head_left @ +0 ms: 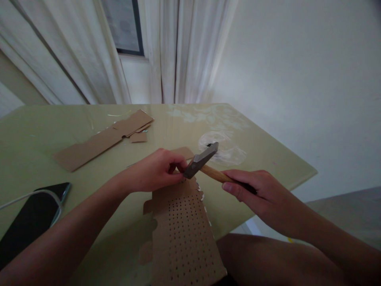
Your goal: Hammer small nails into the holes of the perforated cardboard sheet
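- The right grip (248, 184) is closing around a wooden handle (212, 173), so it is gripping the hammer, with the metal hammer head (201, 160) lying up and to the left of those fingers.
- The left grip (157, 171) is bending its thumb and fingers inward just beside the lower end of the hammer head; the tips are partly hiding one another, so I cannot tell whether they are closing on anything.
- A cardboard piece with rows of small holes (184, 222) is lying below the left grip, its far end reaching under those fingers and its near end running toward the wearer.
- Another bit of cardboard (182, 152) is showing just beyond the left grip.
- A clear plastic bag (235, 153) is lying beyond the right grip, behind the hammer head.
- A long cardboard strip (101, 141) is resting beyond and to the left of the left grip, with a small scrap (138, 137) lying by it.
- Farther left and nearer the wearer, a dark flat device (26, 222) is resting on the surface (268, 147), a pale cable (50, 192) crossing it.
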